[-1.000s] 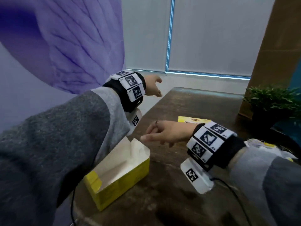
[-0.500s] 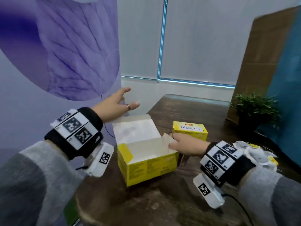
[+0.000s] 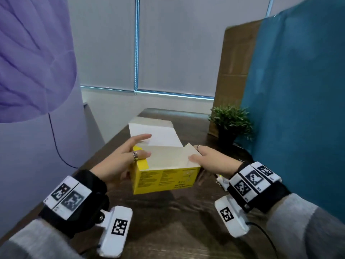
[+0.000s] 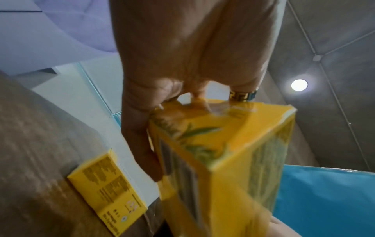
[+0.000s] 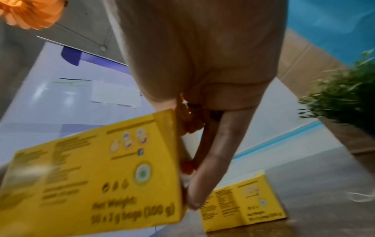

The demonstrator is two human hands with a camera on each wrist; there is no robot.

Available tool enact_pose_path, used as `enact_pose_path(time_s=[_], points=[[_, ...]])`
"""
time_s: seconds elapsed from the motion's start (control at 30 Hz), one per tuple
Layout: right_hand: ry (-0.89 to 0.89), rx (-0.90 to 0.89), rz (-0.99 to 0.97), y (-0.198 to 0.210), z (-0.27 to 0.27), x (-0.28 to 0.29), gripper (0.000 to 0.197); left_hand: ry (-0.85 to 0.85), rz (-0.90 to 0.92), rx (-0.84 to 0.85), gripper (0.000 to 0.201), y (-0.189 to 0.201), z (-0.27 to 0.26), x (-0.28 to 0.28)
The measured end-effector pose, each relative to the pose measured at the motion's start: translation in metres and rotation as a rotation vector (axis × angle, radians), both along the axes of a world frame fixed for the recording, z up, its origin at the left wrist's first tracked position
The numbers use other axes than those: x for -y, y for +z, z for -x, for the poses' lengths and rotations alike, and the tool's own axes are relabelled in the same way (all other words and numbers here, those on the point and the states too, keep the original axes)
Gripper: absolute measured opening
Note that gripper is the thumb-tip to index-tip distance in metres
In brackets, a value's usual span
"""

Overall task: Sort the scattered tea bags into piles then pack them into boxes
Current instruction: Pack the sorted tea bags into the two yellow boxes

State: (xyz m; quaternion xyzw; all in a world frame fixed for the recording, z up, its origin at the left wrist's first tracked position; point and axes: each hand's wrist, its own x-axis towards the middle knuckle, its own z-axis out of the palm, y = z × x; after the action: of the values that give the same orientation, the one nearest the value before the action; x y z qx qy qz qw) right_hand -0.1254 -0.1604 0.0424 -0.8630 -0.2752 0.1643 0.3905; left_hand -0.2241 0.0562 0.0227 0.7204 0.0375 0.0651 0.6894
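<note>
An open yellow tea box point(image 3: 164, 178) with its white lid flap thrown back sits between my hands over the dark table point(image 3: 168, 221). My left hand point(image 3: 130, 156) grips its left end, fingers over the top edge and thumb down the side point(image 4: 142, 152). My right hand point(image 3: 207, 157) pinches the right end flap, thumb inside and fingers outside point(image 5: 205, 176). In the right wrist view the box point(image 5: 91, 176) is tilted and looks raised off the table. A second, shut yellow box point(image 5: 243, 203) lies behind it. Some white tea bags point(image 3: 221, 181) show beside my right wrist.
A small potted plant point(image 3: 231, 122) stands at the table's far right, in front of a brown cardboard panel point(image 3: 235, 71) and a blue partition point(image 3: 298, 90). A lilac wall with a dark cable point(image 3: 54, 143) runs along the table's left edge.
My left hand has come in from the far left and taken the box's left end. The box now sits nearer me, held from both sides, and hides the second box in the head view.
</note>
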Motion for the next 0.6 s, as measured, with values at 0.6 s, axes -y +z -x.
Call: enact_pose_path(time_s=[0.6], points=[[-0.159,0.075,0.743,-0.048,-0.161,0.101,0.079,-0.25,-0.037,-0.149,0.092,-0.054,-0.056,0.005]])
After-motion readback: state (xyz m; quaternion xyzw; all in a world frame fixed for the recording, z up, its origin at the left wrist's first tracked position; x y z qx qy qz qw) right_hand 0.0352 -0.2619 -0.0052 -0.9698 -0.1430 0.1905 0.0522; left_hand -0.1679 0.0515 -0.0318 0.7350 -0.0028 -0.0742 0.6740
